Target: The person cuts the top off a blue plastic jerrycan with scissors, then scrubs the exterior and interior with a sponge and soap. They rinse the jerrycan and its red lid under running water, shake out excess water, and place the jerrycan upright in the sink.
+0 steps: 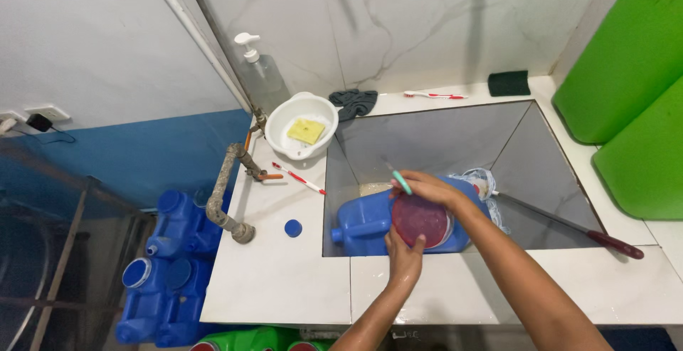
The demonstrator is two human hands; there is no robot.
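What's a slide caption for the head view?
Left hand steadies a blue jug in the sink while right hand scrubs it with a toothbrush.

There is one view only, from a camera worn on the person's head, looking steeply down and forward from the near edge of the table (284, 280) toward the tiled wall (427, 17) behind it. It sits close enough that both forearms enter from the bottom edge of the frame and the hands meet near the centre, over the sink (441, 137) sunk into the table. The view takes in the table from its near left corner to the far edge along the wall. At the left it spills past the table's left edge down to the floor; green panels (626, 73) close off the right.
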